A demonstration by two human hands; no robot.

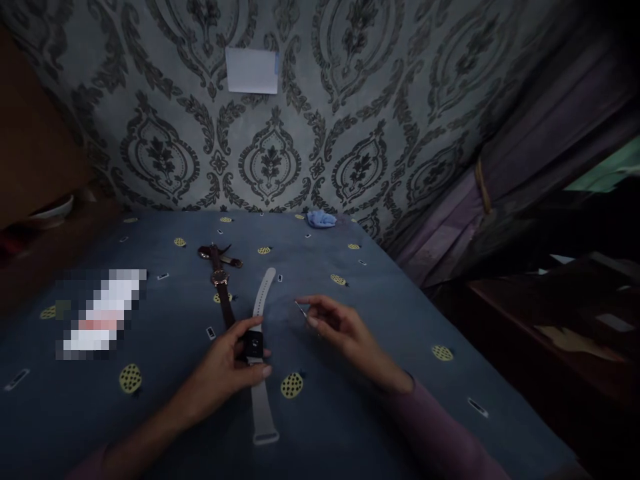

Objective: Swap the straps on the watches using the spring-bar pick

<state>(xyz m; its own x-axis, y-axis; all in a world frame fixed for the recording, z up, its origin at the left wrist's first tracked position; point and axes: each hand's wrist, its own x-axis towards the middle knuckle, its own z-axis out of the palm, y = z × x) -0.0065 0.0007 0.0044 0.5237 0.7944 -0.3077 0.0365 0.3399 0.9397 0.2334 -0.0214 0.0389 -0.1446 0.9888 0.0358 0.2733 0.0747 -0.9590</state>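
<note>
My left hand [235, 360] grips a smartwatch [255, 344] by its sides, thumb near and fingers at the far edge. Its dark square case shows between them, and the pale strap [264, 413] stretches towards me and away on the tablecloth. To the right, my right hand [340, 330] pinches a thin, shiny metal tool [300, 308] between thumb and fingers, apart from the watch; its exact kind is too small to make out. Just beyond my left hand lies a round-faced wristwatch [219, 278] with a dark brown strap, partly hidden by that hand.
A blue tablecloth [165, 413] with pineapple prints covers the table. At its far edge sits a crumpled light-blue cloth [321, 219]; a blurred-out white item [107, 313] lies left. Patterned wallpaper [270, 153] rises behind, and a curtain [450, 193] hangs right.
</note>
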